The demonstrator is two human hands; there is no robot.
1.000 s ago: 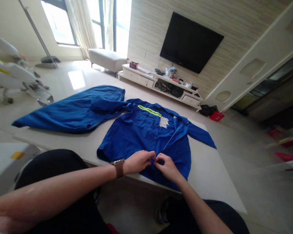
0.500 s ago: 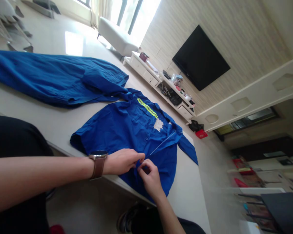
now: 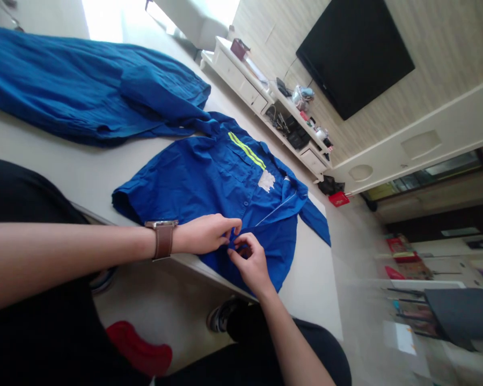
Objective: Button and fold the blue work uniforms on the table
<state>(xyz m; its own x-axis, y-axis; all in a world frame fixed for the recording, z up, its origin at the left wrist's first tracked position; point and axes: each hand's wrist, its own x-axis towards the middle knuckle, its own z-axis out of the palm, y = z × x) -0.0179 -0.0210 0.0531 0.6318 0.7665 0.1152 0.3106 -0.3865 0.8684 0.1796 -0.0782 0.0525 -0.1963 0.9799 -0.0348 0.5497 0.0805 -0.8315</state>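
Note:
A blue shirt (image 3: pixel 197 177) with a yellow-green stripe and a whitish patch on its chest lies spread on the white table (image 3: pixel 317 279). My left hand (image 3: pixel 203 233), with a brown-strapped watch (image 3: pixel 163 240) on its wrist, pinches the shirt's front near the lower edge. Just beside it, my right hand (image 3: pixel 251 260) pinches the same bit of cloth between thumb and fingers. The fingertips nearly meet; any button between them is too small to make out. Blue trousers (image 3: pixel 84 91) lie to the left, against the shirt's sleeve.
Beyond the table stands a white cabinet (image 3: pixel 241 80) with small items on it, below a black television (image 3: pixel 354 53). A red stool (image 3: pixel 139 348) is under the table's near side. At the right is a dark chair (image 3: pixel 462 316).
The view has shifted, so the shirt and both hands appear higher. The fingers still pinch the front, and a bit of blue cloth now shows between them.

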